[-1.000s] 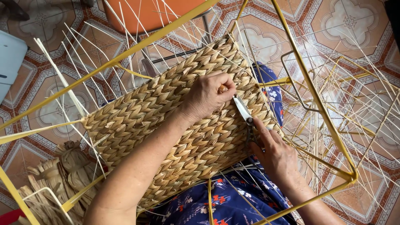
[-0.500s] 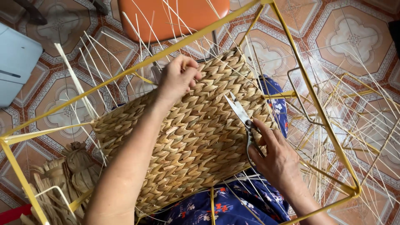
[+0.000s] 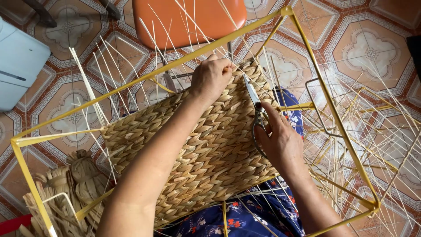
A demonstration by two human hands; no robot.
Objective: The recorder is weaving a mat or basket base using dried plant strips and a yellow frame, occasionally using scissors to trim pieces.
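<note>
A woven straw panel with a herringbone pattern is stretched over a yellow metal frame on my lap. My left hand is closed over the panel's far top edge, pinching the weave there. My right hand grips a pair of metal scissors whose blades point up along the panel's right side, toward my left hand. Thin pale straw stalks stick out all around the frame.
An orange seat stands on the patterned tile floor behind the frame. A pale blue box is at the left edge. Bundles of dried straw lie at the lower left. My lap wears blue floral cloth.
My left hand has slid from the panel's middle to its far top edge. The scissors in my right hand have moved up along the right side of the panel.
</note>
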